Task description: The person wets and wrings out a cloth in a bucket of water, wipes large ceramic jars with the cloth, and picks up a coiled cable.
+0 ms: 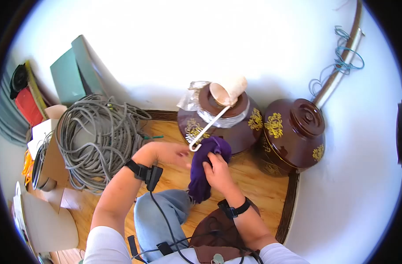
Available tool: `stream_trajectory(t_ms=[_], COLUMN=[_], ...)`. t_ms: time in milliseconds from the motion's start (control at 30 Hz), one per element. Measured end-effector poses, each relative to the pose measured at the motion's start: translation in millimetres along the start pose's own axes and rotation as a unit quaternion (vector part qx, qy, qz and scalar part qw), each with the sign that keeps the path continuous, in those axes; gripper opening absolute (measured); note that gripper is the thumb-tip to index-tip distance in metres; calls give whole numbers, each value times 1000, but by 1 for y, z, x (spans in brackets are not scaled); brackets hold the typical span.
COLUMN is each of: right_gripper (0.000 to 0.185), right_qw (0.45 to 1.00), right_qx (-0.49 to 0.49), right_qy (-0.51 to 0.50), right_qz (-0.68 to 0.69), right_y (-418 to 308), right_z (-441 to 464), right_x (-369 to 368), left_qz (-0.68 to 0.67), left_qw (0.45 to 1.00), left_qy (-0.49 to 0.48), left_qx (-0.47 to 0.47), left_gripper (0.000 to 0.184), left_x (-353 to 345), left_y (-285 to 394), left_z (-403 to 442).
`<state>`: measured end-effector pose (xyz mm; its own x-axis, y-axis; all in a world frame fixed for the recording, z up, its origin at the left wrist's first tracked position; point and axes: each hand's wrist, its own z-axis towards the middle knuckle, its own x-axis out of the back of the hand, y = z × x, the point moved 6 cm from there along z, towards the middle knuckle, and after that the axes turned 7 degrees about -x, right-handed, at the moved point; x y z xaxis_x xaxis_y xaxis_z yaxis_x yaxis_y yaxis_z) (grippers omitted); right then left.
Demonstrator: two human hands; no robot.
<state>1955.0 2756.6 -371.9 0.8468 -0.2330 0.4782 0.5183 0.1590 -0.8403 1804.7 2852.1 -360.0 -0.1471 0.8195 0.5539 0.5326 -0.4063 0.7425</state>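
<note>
A purple cloth [202, 169] hangs bunched from my right hand [219, 172], whose fingers and thumb grip its upper part. My left hand [172, 154] is just left of the cloth, slightly blurred, with its fingers apart and nothing seen in it. Above the hands, a white ladle [210, 125] with a hooked handle rests on the lid of a large brown jar [232, 137] with yellow patterns. Its cup lies tipped on its side on the lid. Clear plastic wrap [190, 102] surrounds the jar's neck.
A second brown lidded jar [283, 152] stands to the right by the wall. Coiled grey hose [93, 141] lies at the left, beside a cardboard box [52, 176] and a white bucket [51, 224]. Green panels [68, 77] lean on the wall. A pipe [339, 72] rises at the right.
</note>
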Motion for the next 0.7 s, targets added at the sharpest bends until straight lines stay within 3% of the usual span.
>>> stream_trajectory(t_ms=[33, 100, 133, 167, 233, 300, 367, 433, 500, 533, 600, 667, 700], right_gripper=[33, 46, 49, 52, 54, 49, 47, 44, 48, 48, 55, 60, 65], right_qw=[997, 987, 982, 975, 968, 922, 931, 952, 933, 933, 855, 855, 856], right_qx=[24, 72, 84, 96, 128, 225, 279, 266, 254, 256, 338, 312, 283], right_qy=[-42, -103, -141, -178, -201, -281, -211, -24, 55, 50, 55, 61, 67], right_qz=[53, 97, 98, 97, 72, -139, -104, -150, -250, -249, -390, -409, -428], right_y=[-12, -40, -46, -49, -58, -69, -66, -88, -106, -104, -95, -64, -50], right_z=[8, 16, 19, 21, 24, 23, 42, 71, 98, 109, 125, 141, 147], right_x=[-9, -31, -45, -56, -56, -35, 15, 68, 76, 68, 36, 23, 20], left_qz=[-125, -337, -386, -425, -518, -534, -568, -587, -621, -610, -598, -576, -523], left_qw=[990, 939, 922, 900, 839, 802, 766, 729, 673, 663, 658, 674, 710], left_qy=[-21, -48, 15, 94, 169, 265, 301, 351, 396, 428, 446, 441, 456], left_qx=[-68, 44, 36, -34, 12, 27, 1, -13, -67, -71, -97, -141, -122], left_gripper=[75, 86, 73, 60, 50, 42, 37, 36, 30, 30, 30, 32, 36], left_x=[-9, -18, -19, -19, -32, -38, -41, -26, -4, 9, 30, 41, 39], left_y=[2, -19, -35, -43, -66, -84, -114, -121, -132, -132, -131, -117, -113], left_z=[-7, -24, -27, -25, -38, -44, -47, -53, -52, -50, -35, -10, 4])
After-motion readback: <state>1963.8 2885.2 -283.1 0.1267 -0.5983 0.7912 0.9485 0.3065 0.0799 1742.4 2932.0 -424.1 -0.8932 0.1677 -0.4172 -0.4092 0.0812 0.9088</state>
